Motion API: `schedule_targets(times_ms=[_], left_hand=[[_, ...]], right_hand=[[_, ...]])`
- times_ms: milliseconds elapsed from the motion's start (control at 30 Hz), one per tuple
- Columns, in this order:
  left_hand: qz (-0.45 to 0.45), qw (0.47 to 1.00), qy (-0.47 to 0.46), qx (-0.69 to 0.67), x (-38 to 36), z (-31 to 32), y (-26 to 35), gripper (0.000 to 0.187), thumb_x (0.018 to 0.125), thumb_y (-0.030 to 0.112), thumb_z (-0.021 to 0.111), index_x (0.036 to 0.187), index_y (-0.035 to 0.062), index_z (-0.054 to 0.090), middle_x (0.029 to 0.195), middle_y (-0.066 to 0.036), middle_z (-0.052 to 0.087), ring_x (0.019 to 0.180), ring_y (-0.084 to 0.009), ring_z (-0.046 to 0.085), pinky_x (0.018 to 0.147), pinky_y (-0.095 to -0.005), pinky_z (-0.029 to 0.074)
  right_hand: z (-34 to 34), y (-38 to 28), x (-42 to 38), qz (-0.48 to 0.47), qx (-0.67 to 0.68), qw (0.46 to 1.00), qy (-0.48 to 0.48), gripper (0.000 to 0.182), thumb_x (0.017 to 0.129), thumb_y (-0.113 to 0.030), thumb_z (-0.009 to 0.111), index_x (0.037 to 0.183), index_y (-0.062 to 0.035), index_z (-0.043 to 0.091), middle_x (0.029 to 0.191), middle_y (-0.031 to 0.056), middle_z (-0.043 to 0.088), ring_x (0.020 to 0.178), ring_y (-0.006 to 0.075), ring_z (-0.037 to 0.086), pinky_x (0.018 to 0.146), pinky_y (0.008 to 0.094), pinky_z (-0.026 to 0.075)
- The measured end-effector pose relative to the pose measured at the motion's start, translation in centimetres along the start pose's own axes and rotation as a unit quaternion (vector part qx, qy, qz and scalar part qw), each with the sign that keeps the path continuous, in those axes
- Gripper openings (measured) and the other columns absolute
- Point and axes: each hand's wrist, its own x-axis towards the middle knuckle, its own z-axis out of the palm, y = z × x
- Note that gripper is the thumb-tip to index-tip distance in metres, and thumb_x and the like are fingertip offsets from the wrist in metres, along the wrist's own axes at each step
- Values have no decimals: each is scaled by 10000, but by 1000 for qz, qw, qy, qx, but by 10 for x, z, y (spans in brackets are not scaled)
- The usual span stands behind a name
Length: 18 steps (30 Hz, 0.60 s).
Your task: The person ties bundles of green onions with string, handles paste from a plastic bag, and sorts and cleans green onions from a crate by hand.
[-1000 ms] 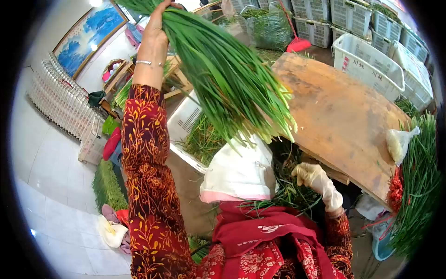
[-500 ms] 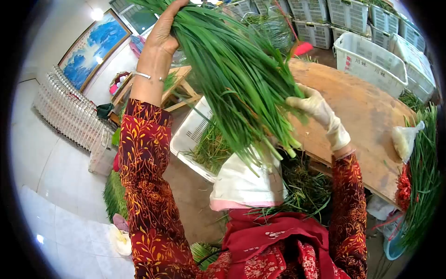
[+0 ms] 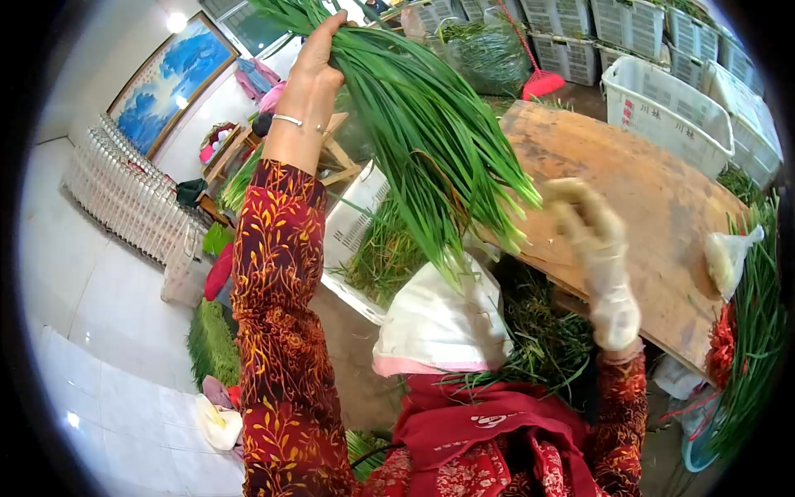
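Note:
My bare left hand (image 3: 315,70) is wrapped round the upper part of a bunch of garlic chives (image 3: 431,124), held up over my lap. The leaves go up past the hand, and the pale cut stem ends hang down to the right. Just right of those ends, my right hand (image 3: 592,236) in a pale glove is raised over the wooden board, apart from the bunch. Its fingers are somewhat blurred but look spread and bent, with nothing in them. Below the bunch, a white cloth (image 3: 447,319) covers my knee, beside a heap of loose trimmings (image 3: 542,331).
The wooden board (image 3: 646,182) lies to my right, with a small plastic bag (image 3: 729,261), red ties (image 3: 719,348) and more chives (image 3: 754,348) along its edge. A white crate (image 3: 667,108) stands behind it. Left of my knee is a white basket (image 3: 344,224) of trimmings.
My right hand has let go of the stem ends and drawn back to the right and down. The bunch in my left hand has shifted slightly right in view.

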Motion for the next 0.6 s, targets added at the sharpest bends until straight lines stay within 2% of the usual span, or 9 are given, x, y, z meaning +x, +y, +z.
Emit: schedule_targets(times_ms=[33, 67, 100, 167, 267, 367, 400, 500, 600], left_hand=[[0, 1000, -4, 0, -1, 6, -3, 151, 778, 126, 663, 873, 34, 589, 776, -69, 609, 699, -182, 608, 649, -354, 542], [-8, 1000, -16, -24, -2, 11, -5, 152, 772, 122, 669, 872, 40, 590, 769, -64, 608, 693, -180, 608, 646, -354, 543], [-13, 998, -27, -48, -2, 13, -4, 154, 766, 118, 676, 872, 46, 590, 762, -59, 607, 688, -178, 609, 643, -353, 544], [-1, 999, -23, -40, 6, 10, -1, 161, 763, 120, 679, 876, 47, 591, 762, -61, 607, 687, -179, 609, 641, -353, 544], [12, 999, -8, -30, 11, -2, 0, 174, 758, 125, 686, 883, 48, 594, 763, -63, 607, 686, -180, 609, 635, -351, 545], [24, 999, -19, -7, 10, -12, 4, 243, 738, 129, 704, 929, 22, 599, 841, -101, 622, 759, -209, 624, 683, -367, 551], [18, 1000, -20, -11, 10, -13, 4, 243, 738, 129, 704, 929, 22, 599, 841, -101, 622, 759, -209, 624, 683, -367, 551], [1, 1000, 1, -11, 9, -18, 9, 228, 743, 120, 698, 920, 18, 596, 851, -112, 620, 769, -224, 621, 691, -383, 543], [0, 1000, 20, -12, 7, -17, 16, 218, 756, 124, 683, 920, 14, 591, 859, -117, 618, 774, -233, 619, 695, -393, 539]], right_hand=[[16, -22, 4, 59, 3, 997, -56, 368, 755, -149, 675, 1098, -115, 549, 1022, 52, 617, 722, 134, 586, 683, 260, 489], [35, -11, 11, -35, -130, 990, -33, 466, 723, -180, 697, 1141, -120, 502, 1044, 89, 596, 742, 212, 603, 701, 311, 496], [45, -14, 23, -17, -264, 963, -60, 521, 709, -221, 703, 1165, -128, 469, 1031, 105, 588, 765, 264, 601, 709, 349, 491], [56, 7, 31, -77, -263, 962, -10, 425, 723, -221, 690, 1098, -110, 524, 944, 88, 606, 769, 246, 606, 681, 342, 485], [45, 11, 26, -10, -119, 993, 24, 197, 722, -120, 695, 878, -36, 608, 723, 63, 584, 656, 152, 566, 607, 271, 457], [18, 19, 12, -2, 6, 999, 31, 140, 751, -41, 664, 873, -16, 601, 718, 28, 586, 635, 79, 496, 586, 244, 431], [6, 12, 5, 163, 144, 976, -6, 86, 802, -86, 628, 844, -18, 596, 753, 32, 597, 630, 82, 507, 601, 237, 431], [-15, 11, -5, 233, 346, 907, -58, 172, 841, -136, 594, 953, -8, 575, 818, 62, 620, 645, 79, 537, 577, 210, 435], [-26, 39, -21, 177, 381, 905, -63, 198, 857, -145, 573, 994, -5, 546, 878, 100, 606, 708, 130, 558, 674, 246, 462]])
